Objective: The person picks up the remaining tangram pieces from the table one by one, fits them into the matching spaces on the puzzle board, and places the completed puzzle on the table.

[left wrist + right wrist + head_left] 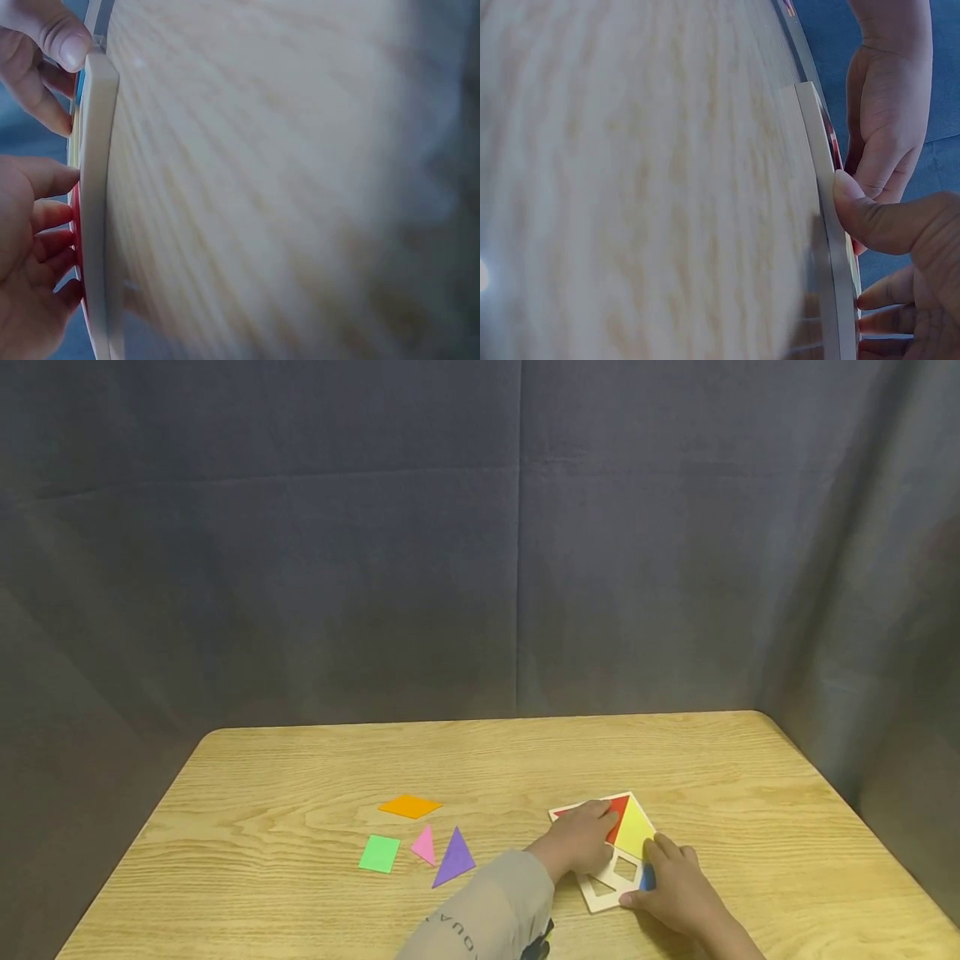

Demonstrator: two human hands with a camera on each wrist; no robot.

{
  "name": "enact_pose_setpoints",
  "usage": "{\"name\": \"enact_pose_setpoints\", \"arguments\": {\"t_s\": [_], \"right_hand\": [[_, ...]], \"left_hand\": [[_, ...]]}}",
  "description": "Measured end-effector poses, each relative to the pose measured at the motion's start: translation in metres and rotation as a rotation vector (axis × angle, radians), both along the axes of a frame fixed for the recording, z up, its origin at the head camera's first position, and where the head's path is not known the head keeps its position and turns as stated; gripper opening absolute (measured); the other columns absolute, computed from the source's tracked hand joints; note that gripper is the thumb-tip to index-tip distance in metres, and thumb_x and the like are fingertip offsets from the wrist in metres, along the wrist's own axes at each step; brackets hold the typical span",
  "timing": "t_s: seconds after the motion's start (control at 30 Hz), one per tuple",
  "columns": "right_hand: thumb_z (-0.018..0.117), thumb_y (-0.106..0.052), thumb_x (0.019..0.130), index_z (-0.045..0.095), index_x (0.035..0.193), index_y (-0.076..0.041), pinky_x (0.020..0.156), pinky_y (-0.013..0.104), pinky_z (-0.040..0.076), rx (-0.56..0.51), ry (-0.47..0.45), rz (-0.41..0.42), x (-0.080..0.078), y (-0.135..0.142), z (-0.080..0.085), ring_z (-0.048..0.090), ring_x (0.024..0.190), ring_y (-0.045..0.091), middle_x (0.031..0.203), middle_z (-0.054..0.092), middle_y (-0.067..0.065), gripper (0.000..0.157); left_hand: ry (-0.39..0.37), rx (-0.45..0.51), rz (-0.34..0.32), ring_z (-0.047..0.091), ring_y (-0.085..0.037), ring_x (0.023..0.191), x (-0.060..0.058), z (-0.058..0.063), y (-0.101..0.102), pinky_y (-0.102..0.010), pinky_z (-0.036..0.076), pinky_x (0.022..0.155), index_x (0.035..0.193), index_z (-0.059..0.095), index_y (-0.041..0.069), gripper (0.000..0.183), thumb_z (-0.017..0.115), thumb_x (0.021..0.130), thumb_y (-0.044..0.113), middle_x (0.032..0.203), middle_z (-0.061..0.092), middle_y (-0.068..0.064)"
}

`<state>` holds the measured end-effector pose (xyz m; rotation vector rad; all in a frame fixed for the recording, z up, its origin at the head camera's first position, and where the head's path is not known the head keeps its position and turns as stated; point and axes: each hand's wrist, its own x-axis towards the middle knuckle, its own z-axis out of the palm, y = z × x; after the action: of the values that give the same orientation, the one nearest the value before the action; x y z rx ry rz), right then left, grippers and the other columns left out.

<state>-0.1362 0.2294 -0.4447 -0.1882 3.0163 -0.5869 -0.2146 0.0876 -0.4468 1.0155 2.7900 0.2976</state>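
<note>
A pale tangram puzzle board [600,905] lies at the right of the table. Set in it are a red triangle [622,806], a yellow triangle [634,832] and a blue piece [648,878], partly covered by the right hand. Cut-out recesses show near its front corner. My left hand [579,839] reaches across it, fingertips resting on the red triangle, as the left wrist view also shows. With thumb [874,217] on one edge and fingers on another, my right hand [678,889] grips the board's right corner.
Left of the board lie loose pieces: an orange parallelogram [410,807], a green square [379,853], a pink triangle [425,845] and a purple triangle [454,858]. The wooden table [262,893] ends at a grey curtain [375,568].
</note>
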Motion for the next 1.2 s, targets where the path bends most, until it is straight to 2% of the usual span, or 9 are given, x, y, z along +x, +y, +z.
{"name": "enact_pose_setpoints", "arguments": {"t_s": [0.17,0.4,0.8,1.03,1.2], "right_hand": [[0.068,-0.051,0.057,0.041,0.114,0.015,0.073,0.055,0.040,-0.006,0.011,0.008,0.001,0.000,0.000,0.037,0.098,0.042,0.120,0.032,0.037,0.091],[0.068,-0.051,0.056,0.042,0.114,0.013,0.073,0.055,0.040,-0.019,-0.001,-0.002,0.003,-0.002,0.001,0.037,0.098,0.042,0.121,0.032,0.036,0.090],[0.067,-0.054,0.057,0.038,0.117,0.017,0.074,0.054,0.039,-0.003,-0.012,-0.011,0.002,0.000,0.000,0.037,0.099,0.040,0.122,0.031,0.036,0.097],[0.068,-0.052,0.057,0.040,0.117,0.015,0.075,0.052,0.039,-0.001,-0.008,-0.018,0.000,-0.001,-0.001,0.037,0.099,0.039,0.122,0.032,0.035,0.095],[0.069,-0.053,0.056,0.042,0.115,0.015,0.075,0.051,0.039,0.004,0.015,-0.017,-0.002,0.000,-0.001,0.037,0.098,0.040,0.120,0.034,0.034,0.094]], "left_hand": [[0.003,0.018,0.003,0.028,-0.010,0.121,0.000,-0.002,0.001,-0.022,0.024,0.096,0.128,0.041,0.016,0.049,0.052,0.082,0.028,0.133,0.033,0.003],[-0.078,0.123,0.058,0.030,-0.012,0.120,0.001,0.001,0.001,-0.025,0.028,0.094,0.123,0.047,0.014,0.043,0.052,0.084,0.031,0.129,0.036,0.005],[-0.091,0.211,0.078,0.034,-0.011,0.117,-0.002,0.007,-0.003,-0.023,0.032,0.091,0.119,0.050,0.014,0.037,0.051,0.085,0.028,0.126,0.039,0.004],[-0.075,0.205,0.104,0.034,-0.011,0.117,-0.002,0.012,-0.013,-0.023,0.032,0.091,0.121,0.050,0.016,0.038,0.052,0.084,0.027,0.126,0.040,0.004],[-0.081,0.220,0.140,0.033,-0.012,0.118,-0.007,0.015,-0.026,-0.023,0.030,0.092,0.122,0.049,0.012,0.043,0.054,0.082,0.025,0.126,0.040,0.002]]}}
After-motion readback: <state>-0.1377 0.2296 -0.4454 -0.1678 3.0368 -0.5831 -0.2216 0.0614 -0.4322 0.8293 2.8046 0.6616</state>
